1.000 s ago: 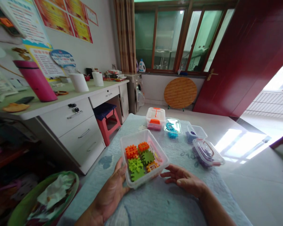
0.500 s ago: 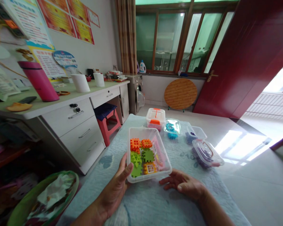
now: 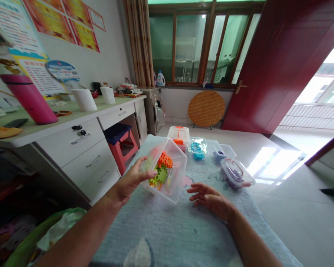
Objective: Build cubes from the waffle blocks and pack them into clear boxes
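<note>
My left hand (image 3: 136,177) grips the left wall of a clear plastic box (image 3: 176,193), which is tilted up over the cloth-covered table. Inside it, orange toy blocks (image 3: 164,160) and green toy blocks (image 3: 161,173) are bunched toward the left, with yellow-orange ones below them. A pinkish flat piece shows through the box, too blurred to name. To the right of the box, my right hand (image 3: 208,200) hovers over the cloth with fingers apart, touching nothing.
At the table's far end stand a lidded box with orange clips (image 3: 179,134), a box of blue blocks (image 3: 198,149), an open box (image 3: 224,152) and a lidded box of purple pieces (image 3: 236,173). A green waste bin (image 3: 25,237) and a desk (image 3: 72,144) stand left; a stool (image 3: 121,142) sits beneath.
The box has tipped sharply leftward in my left hand, and its blocks have slid toward that side. My right hand has come away from the box. The camera view has turned slightly right.
</note>
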Demonstrator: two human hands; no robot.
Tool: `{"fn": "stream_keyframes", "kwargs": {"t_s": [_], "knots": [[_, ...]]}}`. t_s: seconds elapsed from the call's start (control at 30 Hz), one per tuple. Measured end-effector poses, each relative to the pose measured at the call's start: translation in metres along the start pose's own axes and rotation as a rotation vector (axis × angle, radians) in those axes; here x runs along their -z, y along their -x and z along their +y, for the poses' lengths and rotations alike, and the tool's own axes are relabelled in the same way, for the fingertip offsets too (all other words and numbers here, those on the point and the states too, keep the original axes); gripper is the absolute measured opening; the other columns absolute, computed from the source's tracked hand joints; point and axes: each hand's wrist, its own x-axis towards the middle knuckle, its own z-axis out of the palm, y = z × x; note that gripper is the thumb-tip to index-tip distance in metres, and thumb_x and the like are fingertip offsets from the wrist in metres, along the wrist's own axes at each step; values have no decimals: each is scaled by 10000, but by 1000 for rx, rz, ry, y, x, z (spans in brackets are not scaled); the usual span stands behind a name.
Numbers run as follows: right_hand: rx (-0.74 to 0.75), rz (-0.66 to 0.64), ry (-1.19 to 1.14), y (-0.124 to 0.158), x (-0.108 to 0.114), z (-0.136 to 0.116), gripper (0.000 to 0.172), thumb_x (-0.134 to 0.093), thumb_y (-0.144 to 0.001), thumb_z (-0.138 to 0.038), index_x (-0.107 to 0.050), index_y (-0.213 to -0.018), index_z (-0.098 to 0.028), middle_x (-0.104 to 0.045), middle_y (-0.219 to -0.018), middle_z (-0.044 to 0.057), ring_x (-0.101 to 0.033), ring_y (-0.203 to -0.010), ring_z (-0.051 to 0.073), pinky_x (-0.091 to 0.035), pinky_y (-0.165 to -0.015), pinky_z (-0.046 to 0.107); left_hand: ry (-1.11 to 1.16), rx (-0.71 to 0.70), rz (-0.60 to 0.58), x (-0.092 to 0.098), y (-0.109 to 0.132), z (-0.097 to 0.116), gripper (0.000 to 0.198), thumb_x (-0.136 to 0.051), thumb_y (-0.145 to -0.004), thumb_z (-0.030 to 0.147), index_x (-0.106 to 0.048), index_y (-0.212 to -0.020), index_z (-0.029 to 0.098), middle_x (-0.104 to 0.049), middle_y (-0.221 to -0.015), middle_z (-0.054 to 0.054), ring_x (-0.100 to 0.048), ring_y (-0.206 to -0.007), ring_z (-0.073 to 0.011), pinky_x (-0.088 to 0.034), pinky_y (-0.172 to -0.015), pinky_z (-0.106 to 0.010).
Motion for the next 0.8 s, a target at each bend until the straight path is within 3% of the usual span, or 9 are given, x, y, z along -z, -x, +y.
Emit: {"fn": "stream_keyframes", "kwargs": {"t_s": [0.17, 0.3, 0.6, 0.8], "knots": [[45, 136, 34, -4, 2, 4, 430, -702, -738, -346, -641, -1150, -238, -638, -1221, 107, -585, -1107, 252, -429, -956, 445, -614, -122, 18, -18, -14, 5, 967, -773, -526, 550, -445, -1387, 256, -431, -1384, -133, -390, -1295, -385, -316, -1064, -492], [98, 274, 178, -6, 8, 10, 443, -714, -727, -388, -632, -1138, -242, -621, -1238, 100, -539, -1178, 271, -387, -1022, 470, -914, -171, -26, -38, -12, 13, 961, -710, -543, 638, -428, -1395, 292, -434, -1351, -128, -414, -1245, -403, -341, -1021, -505], [223, 519, 939, -19, 14, 35, 750, -686, -746, -420, -375, -1401, -228, -437, -1416, 126, -424, -1295, 300, -345, -1080, 498, -1125, -287, 8, -68, -1, 32, 1006, -694, -520, 677, -408, -1404, 291, -352, -1425, -156, -384, -1247, -422, -331, -998, -548], [311, 589, 1252, -22, 16, 42, 805, -697, -732, -438, -344, -1424, -231, -395, -1413, 138, -335, -1337, 337, -275, -1118, 523, -1123, -605, 23, -72, 7, 21, 995, -775, -480, 586, -456, -1371, 280, -277, -1465, -155, -306, -1268, -448, -241, -1036, -581]]}}
